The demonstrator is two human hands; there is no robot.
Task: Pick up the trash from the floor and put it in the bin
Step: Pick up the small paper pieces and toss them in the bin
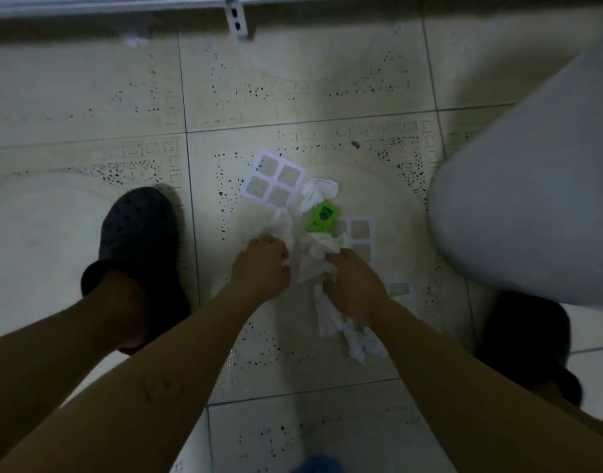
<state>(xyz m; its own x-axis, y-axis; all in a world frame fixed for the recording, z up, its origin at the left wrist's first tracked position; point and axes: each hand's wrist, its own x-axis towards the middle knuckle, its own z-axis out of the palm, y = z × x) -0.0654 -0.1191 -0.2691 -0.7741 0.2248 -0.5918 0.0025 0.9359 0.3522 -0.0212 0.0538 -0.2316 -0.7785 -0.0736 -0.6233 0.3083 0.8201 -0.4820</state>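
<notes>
Crumpled white tissue (pixel 313 254) lies in a heap on the tiled floor (pixel 293 80), with a small green wrapper (pixel 322 218) on top of it. My left hand (pixel 260 264) is closed on the left part of the tissue. My right hand (pixel 353 285) grips the right part, and a strip of tissue (pixel 354 339) trails below it. A white punched-out sheet with four square holes (pixel 272 180) lies flat just beyond the heap. A second such sheet (pixel 359 233) lies half under the tissue. No bin is in view.
A large white rounded fixture (pixel 532 186) fills the right side, close to the heap. My dark clog (pixel 139 240) stands to the left and another dark shoe (pixel 525 336) at the lower right. A white rail (pixel 236 18) runs along the top edge.
</notes>
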